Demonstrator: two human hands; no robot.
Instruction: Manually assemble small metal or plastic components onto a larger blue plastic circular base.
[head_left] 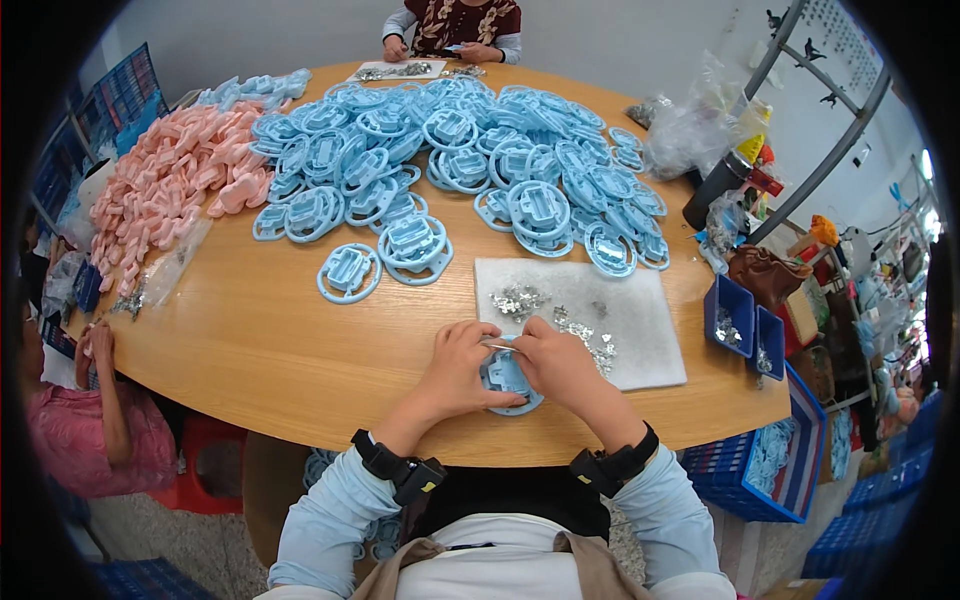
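Left hand (455, 368) clamps the blue ring (508, 374) from nine o'clock; at its twelve, right hand (558, 365) pinches a thin metallic sliver (500, 347) (tool or part, can't tell), lying nine-to-three.

Blue ring (509, 377): partly hidden behind left hand (456, 372) and right hand (556, 362).
Slim metal thing (500, 346): at the ring's 12 o'clock, kind too small to tell.
Far person (468, 28): 12 o'clock, head cut off by the edge.
Pink-clad person (98, 440): 8 o'clock, head partly lost in darkness.
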